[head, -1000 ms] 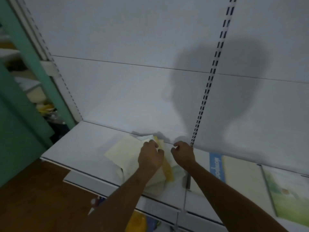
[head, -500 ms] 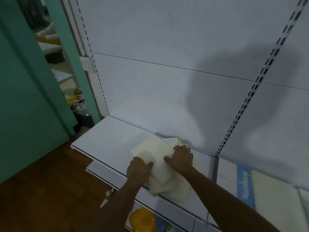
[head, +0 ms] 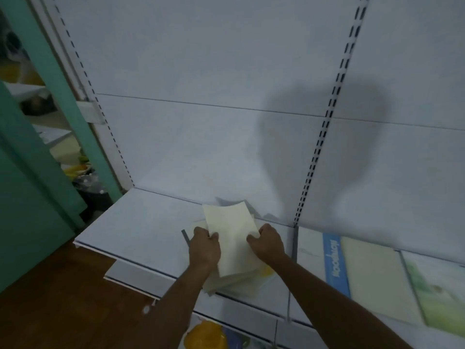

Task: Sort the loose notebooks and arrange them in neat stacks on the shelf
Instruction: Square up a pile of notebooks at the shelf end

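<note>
Both hands, left hand (head: 204, 248) and right hand (head: 268, 244), pinch the cream notebook (head: 232, 239) above the messy pile (head: 235, 282) on the white shelf (head: 136, 231), so a loose grip could send it sliding off the front edge.

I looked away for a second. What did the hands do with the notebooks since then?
Both hands shifted to the pile's sides: the left hand and right hand now grip the cream notebooks, squared from a fanned spread into a stack. The blue-spined notebooks on the shelf stayed put.
</note>
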Motion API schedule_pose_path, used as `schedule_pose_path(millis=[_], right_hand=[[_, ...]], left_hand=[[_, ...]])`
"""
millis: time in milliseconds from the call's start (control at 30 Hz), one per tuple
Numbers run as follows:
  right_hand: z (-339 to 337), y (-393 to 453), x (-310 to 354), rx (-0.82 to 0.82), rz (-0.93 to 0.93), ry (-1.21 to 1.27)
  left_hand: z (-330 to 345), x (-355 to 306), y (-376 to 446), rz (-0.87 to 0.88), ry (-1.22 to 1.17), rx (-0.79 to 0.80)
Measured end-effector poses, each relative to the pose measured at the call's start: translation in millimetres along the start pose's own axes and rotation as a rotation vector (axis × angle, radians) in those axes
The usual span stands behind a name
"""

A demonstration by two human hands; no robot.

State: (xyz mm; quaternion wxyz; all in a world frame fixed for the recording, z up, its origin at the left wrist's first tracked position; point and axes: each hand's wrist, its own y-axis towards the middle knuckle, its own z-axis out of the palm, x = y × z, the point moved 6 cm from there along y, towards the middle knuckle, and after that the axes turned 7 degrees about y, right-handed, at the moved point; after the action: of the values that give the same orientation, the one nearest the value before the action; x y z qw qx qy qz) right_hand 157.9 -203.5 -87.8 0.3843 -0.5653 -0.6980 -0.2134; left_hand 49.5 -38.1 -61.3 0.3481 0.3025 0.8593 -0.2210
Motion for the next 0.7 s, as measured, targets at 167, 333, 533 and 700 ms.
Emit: schedule_pose_path(millis=[167, 333, 533, 700], right_hand=[[-59, -5, -56, 0.032, 0.207, 0.353], [-135, -25, -119, -0.238, 0.288, 0.413], [-217, -61, -185, -0.356, 0.313, 0.39], [-259, -85, -233, -0.41, 0.371, 0.285]], left_hand=[[46, -44, -22, 0.07, -0.155, 0.07], [113, -98, -66, 0.213, -0.199, 0.202], [188, -135, -120, 0.27, -0.13, 0.327], [247, -156, -156, 0.373, 0.053, 0.478]])
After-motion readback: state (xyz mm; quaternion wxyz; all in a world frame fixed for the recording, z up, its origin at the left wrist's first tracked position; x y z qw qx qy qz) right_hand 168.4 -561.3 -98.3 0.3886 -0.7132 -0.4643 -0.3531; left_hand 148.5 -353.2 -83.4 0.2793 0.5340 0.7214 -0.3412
